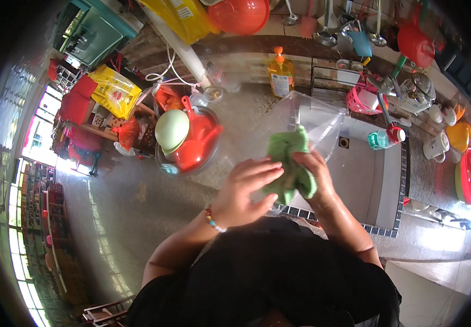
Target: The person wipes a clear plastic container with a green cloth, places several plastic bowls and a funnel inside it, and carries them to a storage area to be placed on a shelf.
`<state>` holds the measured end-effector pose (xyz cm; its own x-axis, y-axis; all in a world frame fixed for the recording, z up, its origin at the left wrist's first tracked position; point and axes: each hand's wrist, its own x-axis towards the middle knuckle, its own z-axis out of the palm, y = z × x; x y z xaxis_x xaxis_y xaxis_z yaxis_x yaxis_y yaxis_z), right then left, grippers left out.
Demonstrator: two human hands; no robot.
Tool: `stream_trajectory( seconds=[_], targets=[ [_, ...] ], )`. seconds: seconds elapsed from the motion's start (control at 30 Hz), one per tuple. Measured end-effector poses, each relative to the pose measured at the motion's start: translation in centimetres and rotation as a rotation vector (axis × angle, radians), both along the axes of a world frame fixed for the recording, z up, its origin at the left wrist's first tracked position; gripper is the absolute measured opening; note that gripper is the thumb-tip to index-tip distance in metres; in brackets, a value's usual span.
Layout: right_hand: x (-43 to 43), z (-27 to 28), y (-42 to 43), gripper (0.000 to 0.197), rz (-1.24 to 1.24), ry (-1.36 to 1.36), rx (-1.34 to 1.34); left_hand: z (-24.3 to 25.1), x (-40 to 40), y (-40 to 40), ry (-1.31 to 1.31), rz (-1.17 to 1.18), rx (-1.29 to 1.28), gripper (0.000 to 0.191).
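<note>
A crumpled green cloth (288,167) is in my right hand (319,175), its thumb pressed over the front. Past the cloth spreads a clear plastic piece (321,116), perhaps a container or lid, partly over the sink; the cloth and fingers hide its near part. I cannot tell which hand, if any, bears it. My left hand (243,192), wearing a beaded bracelet, has its fingers apart at the cloth's left edge. Whether those fingertips touch the cloth or plastic is unclear. Below and to the right is the tile-edged sink (386,163).
On the counter at left, a basin (217,141) holds red plastic ware and a pale green bowl (172,128). An orange pump bottle (281,73) stands at the back wall. Beyond the sink are a pink basket (360,98), a teal-labelled bottle (380,139) and a white mug (435,147).
</note>
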<state>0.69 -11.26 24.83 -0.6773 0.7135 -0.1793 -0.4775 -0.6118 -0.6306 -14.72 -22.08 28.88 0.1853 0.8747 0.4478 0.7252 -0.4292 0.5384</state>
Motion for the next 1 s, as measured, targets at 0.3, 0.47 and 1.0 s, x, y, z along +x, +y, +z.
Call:
stream_trajectory(
  seconds=[0.3,0.47,1.0],
  targets=[
    [9.0,-2.9,5.4,0.036,0.004,0.582,-0.104,-8.4,-13.8,0.6,-1.159,0.417,-0.391,0.065],
    [9.7,-8.7,4.3,0.036,-0.073,0.411,0.061,-7.2,-10.9,1.1,-1.618,0.061,-0.672,0.070],
    [9.1,-5.2,6.9,0.047,-0.133,-0.529,0.728,-3.4,-5.8,-0.9,-1.635,0.385,-0.454,0.035]
  ],
)
